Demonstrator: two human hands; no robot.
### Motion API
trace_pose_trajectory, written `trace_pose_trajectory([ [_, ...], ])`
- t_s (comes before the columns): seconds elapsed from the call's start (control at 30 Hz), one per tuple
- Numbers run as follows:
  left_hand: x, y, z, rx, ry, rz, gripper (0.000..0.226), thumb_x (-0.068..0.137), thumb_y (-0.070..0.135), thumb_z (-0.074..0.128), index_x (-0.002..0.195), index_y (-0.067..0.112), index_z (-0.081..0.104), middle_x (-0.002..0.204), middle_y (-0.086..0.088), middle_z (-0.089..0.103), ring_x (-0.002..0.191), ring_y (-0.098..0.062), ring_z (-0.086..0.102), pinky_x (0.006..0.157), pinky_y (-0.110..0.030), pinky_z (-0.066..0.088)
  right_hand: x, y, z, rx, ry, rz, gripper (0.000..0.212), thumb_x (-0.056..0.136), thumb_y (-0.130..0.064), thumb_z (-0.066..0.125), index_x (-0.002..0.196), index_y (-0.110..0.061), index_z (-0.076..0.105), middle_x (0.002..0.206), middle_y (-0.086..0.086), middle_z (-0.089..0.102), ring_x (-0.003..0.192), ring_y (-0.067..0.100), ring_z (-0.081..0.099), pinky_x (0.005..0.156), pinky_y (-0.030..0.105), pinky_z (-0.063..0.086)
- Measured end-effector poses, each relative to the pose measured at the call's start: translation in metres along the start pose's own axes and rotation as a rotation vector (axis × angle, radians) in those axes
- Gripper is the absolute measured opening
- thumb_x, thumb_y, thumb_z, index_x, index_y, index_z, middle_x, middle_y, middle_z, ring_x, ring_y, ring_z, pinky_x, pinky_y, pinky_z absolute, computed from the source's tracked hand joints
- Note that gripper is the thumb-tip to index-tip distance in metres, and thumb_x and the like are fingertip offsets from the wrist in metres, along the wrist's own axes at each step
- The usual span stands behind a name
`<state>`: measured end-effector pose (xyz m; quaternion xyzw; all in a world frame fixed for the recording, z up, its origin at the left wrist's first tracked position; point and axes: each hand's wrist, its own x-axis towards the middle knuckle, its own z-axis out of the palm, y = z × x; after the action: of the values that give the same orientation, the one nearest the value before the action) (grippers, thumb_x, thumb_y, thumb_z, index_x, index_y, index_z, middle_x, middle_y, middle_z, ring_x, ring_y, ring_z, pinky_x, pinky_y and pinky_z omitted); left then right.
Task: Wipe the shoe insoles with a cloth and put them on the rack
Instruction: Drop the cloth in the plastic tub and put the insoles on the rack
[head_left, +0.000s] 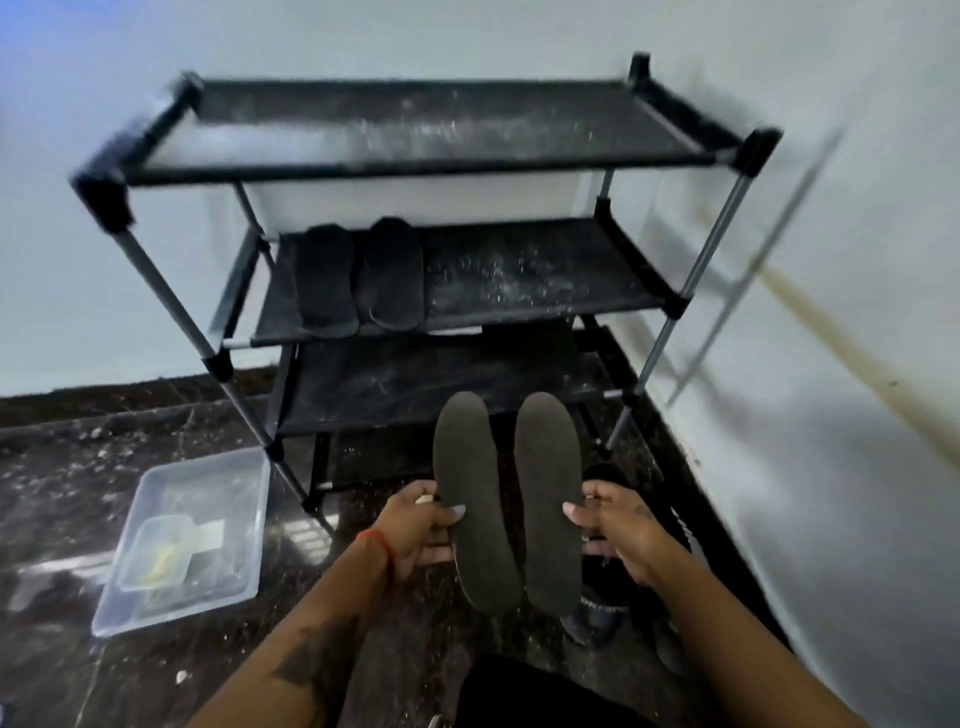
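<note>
Gripping one grey insole (475, 499) per hand (421, 525), racking step; next, probably onto dusty middle shelf (545, 280).

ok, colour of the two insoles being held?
Dark grey-brown, both insoles, seen in the head view.

Two dark insoles (506, 499) held before rack (415, 156)

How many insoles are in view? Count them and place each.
4. Left hand grips one insole, right hand grips another. Two black insoles lie side by side on the rack, second shelf. Lower shelves partly hidden.
</note>
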<state>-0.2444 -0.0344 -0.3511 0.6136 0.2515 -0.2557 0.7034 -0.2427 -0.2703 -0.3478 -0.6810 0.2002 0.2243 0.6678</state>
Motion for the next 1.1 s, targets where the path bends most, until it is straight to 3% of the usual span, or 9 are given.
trace_pose_trajectory([
  [0.17, -0.042, 0.049, 0.005, 0.011, -0.11, 0.149, 0.03, 0.085, 0.006, 0.065, 0.114, 0.01, 0.057, 0.106, -0.01, 0.07, 0.092, -0.025, 0.068, 0.069, -0.038, 0.057, -0.036, -0.059, -0.007, -0.026, -0.116, -0.131, 0.017, 0.087, -0.005, 0.061, 0.103, -0.007, 0.065, 0.098, 0.011, 0.072, 0.087, 0.023, 0.07, 0.064, 0.031, 0.057],
  [0.47, -0.021, 0.162, 0.016, 0.038, -0.137, 0.361, 0.033, 0.086, 0.006, 0.065, 0.117, 0.01, 0.057, 0.099, -0.007, 0.073, 0.077, -0.017, 0.072, 0.06, -0.031, 0.056, -0.007, -0.176, -0.013, -0.103, -0.147, -0.311, 0.018, 0.087, -0.007, 0.06, 0.104, -0.007, 0.066, 0.096, 0.009, 0.071, 0.081, 0.017, 0.069, 0.058, 0.025, 0.055],
  [0.57, 0.007, 0.193, 0.022, 0.05, -0.111, 0.384, 0.029, 0.088, 0.004, 0.062, 0.116, 0.007, 0.056, 0.09, -0.006, 0.071, 0.064, -0.012, 0.07, 0.053, -0.028, 0.056, 0.032, -0.204, -0.013, -0.128, -0.133, -0.332, 0.02, 0.087, -0.005, 0.06, 0.106, -0.007, 0.065, 0.093, 0.006, 0.072, 0.08, 0.015, 0.07, 0.061, 0.026, 0.057],
  [0.67, 0.038, 0.217, 0.024, 0.084, -0.067, 0.391, 0.026, 0.089, 0.001, 0.058, 0.115, 0.007, 0.056, 0.084, -0.005, 0.068, 0.055, -0.01, 0.068, 0.051, -0.027, 0.057, 0.079, -0.22, -0.014, -0.155, -0.063, -0.331, 0.033, 0.085, -0.006, 0.063, 0.117, -0.007, 0.057, 0.096, 0.004, 0.068, 0.086, 0.016, 0.066, 0.075, 0.033, 0.055],
  [0.83, 0.076, 0.236, 0.025, 0.175, -0.006, 0.355, 0.012, 0.092, -0.001, 0.052, 0.089, 0.01, 0.057, 0.063, 0.002, 0.069, 0.048, -0.009, 0.066, 0.052, -0.028, 0.057, 0.132, -0.232, -0.012, -0.124, 0.004, -0.303, 0.042, 0.085, -0.004, 0.063, 0.124, -0.009, 0.049, 0.104, 0.005, 0.064, 0.08, 0.012, 0.06, 0.06, 0.027, 0.047],
  [0.97, 0.094, 0.242, 0.03, 0.228, 0.041, 0.324, 0.012, 0.091, -0.002, 0.053, 0.085, 0.008, 0.056, 0.081, -0.005, 0.065, 0.057, -0.013, 0.066, 0.062, -0.031, 0.056, 0.158, -0.229, -0.01, -0.128, 0.029, -0.292, 0.035, 0.085, -0.002, 0.062, 0.118, -0.01, 0.051, 0.103, 0.005, 0.061, 0.077, 0.012, 0.058, 0.056, 0.025, 0.044],
  [1.03, 0.1, 0.241, 0.033, 0.253, 0.078, 0.307, 0.008, 0.091, -0.002, 0.055, 0.089, 0.005, 0.057, 0.088, -0.007, 0.064, 0.073, -0.019, 0.065, 0.061, -0.03, 0.055, 0.164, -0.229, -0.008, -0.179, 0.025, -0.293, 0.019, 0.086, -0.004, 0.062, 0.102, -0.012, 0.055, 0.096, 0.002, 0.062, 0.078, 0.012, 0.058, 0.055, 0.024, 0.044],
  [1.1, 0.104, 0.239, 0.035, 0.245, 0.115, 0.31, 0.007, 0.089, -0.003, 0.057, 0.094, 0.002, 0.058, 0.091, -0.009, 0.064, 0.078, -0.021, 0.063, 0.058, -0.028, 0.055, 0.167, -0.231, -0.005, -0.196, 0.027, -0.305, 0.011, 0.086, -0.004, 0.061, 0.086, -0.013, 0.056, 0.087, 0.0, 0.061, 0.076, 0.011, 0.058, 0.055, 0.023, 0.045],
])
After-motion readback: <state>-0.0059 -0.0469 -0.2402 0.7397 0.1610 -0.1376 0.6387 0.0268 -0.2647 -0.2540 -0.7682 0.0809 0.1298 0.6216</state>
